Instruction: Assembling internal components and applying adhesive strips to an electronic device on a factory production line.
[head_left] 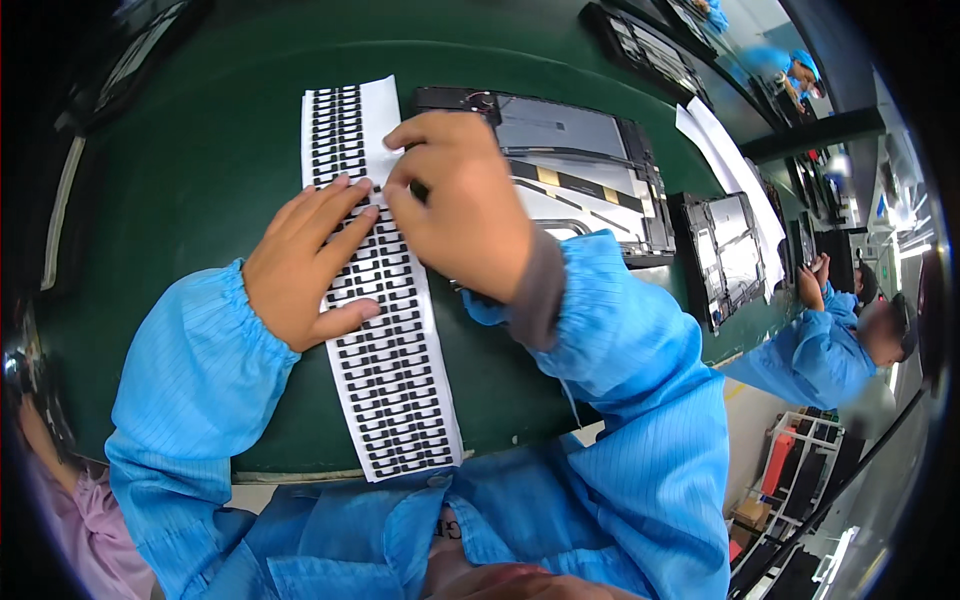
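A long white backing sheet (pixel 440 400) lies lengthwise on the green table, covered with rows of small black die-cut pieces (pixel 385 345). My left hand (pixel 300 260) rests flat on its middle, fingers and thumb spread over the rows. At the sheet's right edge, higher up, my right hand (pixel 460 195) has its fingers curled in and somewhat blurred. Whatever its fingertips grip is too small or hidden to make out. Just right of that hand lies a flat black-framed device housing (pixel 565 125) with grey and silver panels, partly covered by my right wrist.
A smaller black-framed housing (pixel 725 245) and white paper sheets (pixel 735 170) lie at the right. More framed parts (pixel 655 50) stand at the far right. A co-worker in blue (pixel 825 345) sits to the right; a pink sleeve (pixel 95 530) shows at lower left.
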